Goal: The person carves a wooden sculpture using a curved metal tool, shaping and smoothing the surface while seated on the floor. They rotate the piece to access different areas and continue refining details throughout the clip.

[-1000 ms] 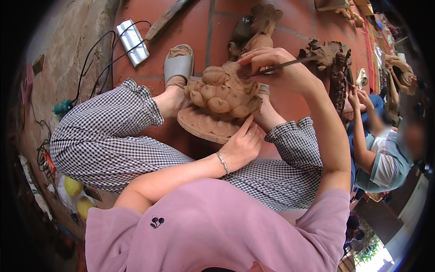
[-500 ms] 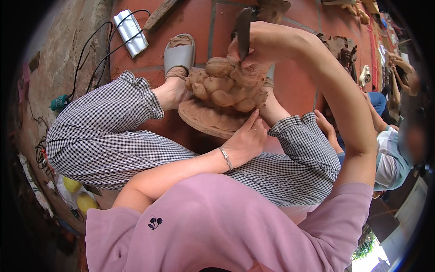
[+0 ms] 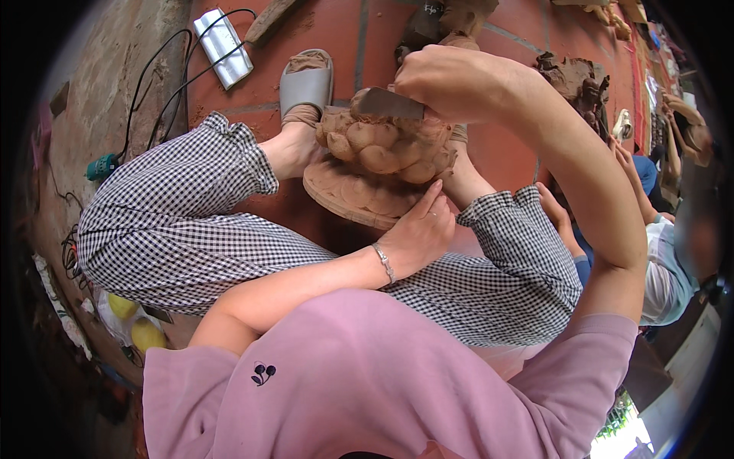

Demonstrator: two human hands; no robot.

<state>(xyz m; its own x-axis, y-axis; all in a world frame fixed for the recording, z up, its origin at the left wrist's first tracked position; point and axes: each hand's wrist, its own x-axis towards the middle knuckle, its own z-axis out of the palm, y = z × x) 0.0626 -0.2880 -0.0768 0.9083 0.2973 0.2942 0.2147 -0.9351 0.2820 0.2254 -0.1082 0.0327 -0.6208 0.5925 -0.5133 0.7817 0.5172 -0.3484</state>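
Between my feet stands a brown carving [image 3: 378, 145] with rounded, petal-like lobes above a disc-shaped base [image 3: 359, 199]. At its near right edge is my left hand [image 3: 419, 233], the index finger stretched along the side and the other fingers curled; its thumb is hidden. My right hand [image 3: 436, 80] is closed at the carving's far side, back of the hand upward. From it a flat, dark metal knife blade [image 3: 390, 104] points left, lying over the top lobes. The fist hides its handle, and I cannot tell whether the edge touches the surface.
A white power strip [image 3: 222, 50] with black cords lies on the red tiles at far left, near a wooden stick [image 3: 267, 19]. Dark carved pieces [image 3: 577, 84] stand to the far right. Another person [image 3: 665, 268] sits at right. Yellow fruits [image 3: 147, 335] lie at left.
The knife blade has swung from nearly upright to pointing left across the carving's top. My right hand has turned and come slightly nearer. My left hand has stayed at the same edge.
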